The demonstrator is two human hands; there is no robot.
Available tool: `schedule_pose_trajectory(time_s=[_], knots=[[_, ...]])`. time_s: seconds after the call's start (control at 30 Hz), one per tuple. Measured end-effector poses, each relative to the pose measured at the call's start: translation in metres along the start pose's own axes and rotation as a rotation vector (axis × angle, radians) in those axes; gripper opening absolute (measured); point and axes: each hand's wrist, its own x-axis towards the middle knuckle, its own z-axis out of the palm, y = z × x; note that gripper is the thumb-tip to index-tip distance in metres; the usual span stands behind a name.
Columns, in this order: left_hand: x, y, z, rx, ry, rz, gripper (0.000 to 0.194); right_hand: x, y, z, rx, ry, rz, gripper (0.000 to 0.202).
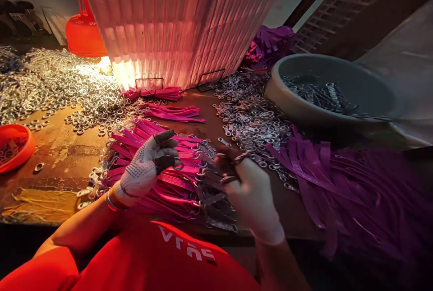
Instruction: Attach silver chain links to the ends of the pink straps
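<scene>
While left hand [145, 169] pinches a metal ring [178, 163] | pink straps [169, 182] lie beneath, lengthwise left-right | right hand [252, 196] blurred, closed around metal clip [233, 169], just beside.

We see warm light glaring from the far centre beneath the ribbed shade [176, 25], while the near and right areas sink into dim shadow. The right hand [252, 196] is motion-blurred.

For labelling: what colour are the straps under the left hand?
Bright pink straps, seen in the head view.

one head camera looks forward and down, close over the table [64, 155].
</scene>
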Motion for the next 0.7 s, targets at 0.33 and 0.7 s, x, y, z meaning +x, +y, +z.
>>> schedule_pose_trajectory(time_s=[0.33,0.7], knots=[[-0.018,-0.009,0.006,0.742,-0.035,0.411,0.037,-0.010,-0.040,0.032,-0.096,-0.122,-0.109,0.020],[0.015,0.000,0.030,0.293,-0.099,-0.229,0.030,-0.009,-0.033,0.029,-0.167,-0.103,-0.083,0.016]])
